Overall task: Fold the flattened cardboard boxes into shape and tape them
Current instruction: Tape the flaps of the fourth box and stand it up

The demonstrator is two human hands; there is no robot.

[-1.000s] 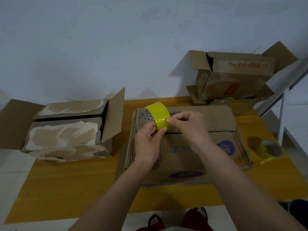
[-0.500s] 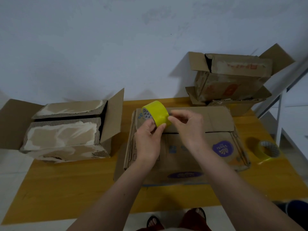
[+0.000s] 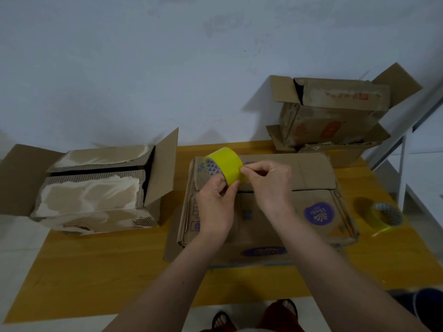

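A person's left hand [image 3: 217, 207] grips a yellow tape roll [image 3: 226, 165] above a flattened cardboard box [image 3: 299, 212] lying mid-surface, while the right hand [image 3: 269, 182] pinches at the roll's outer edge. A folded box [image 3: 96, 188] sits left, another box [image 3: 333, 113] far right, and a second tape roll [image 3: 383, 216] lies right on the wooden surface [image 3: 107, 271].

cardboard boxes: 4 – torn one [image 3: 96, 188], flat one [image 3: 275, 207], stacked two [image 3: 335, 111] [image 3: 340, 152] | yellow tape rolls: 2 [image 3: 225, 164] [image 3: 383, 216] | hands: 2 [image 3: 215, 207] [image 3: 271, 180] | desk: 1 [image 3: 107, 271]
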